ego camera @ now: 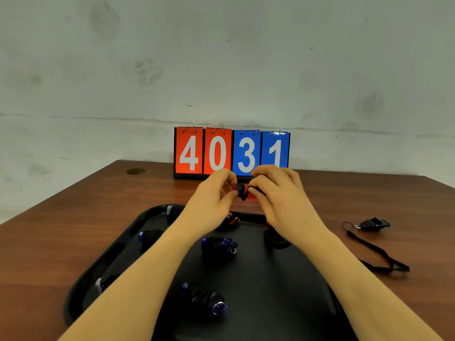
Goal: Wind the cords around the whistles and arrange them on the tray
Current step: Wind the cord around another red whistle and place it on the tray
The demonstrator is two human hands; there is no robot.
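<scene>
tray [118,254] below | left hand [211,195] + right hand [278,193] both pinch red whistle [243,190]

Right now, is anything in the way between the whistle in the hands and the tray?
Nothing visible blocks it. Both hands, left hand and right hand, hold the red whistle in the air above the tray's far edge. Wound whistles already lie on the tray, with bare space between them.

Flip scoreboard [231,153] at the far edge of the table [73,217], against the wall. Four hinged cards, white digits, read left to right: "4" and "0" on red cards, "3" and "1" on blue cards. Lower edge of "3" and "1" partly hidden by fingers. No other legible text.
</scene>
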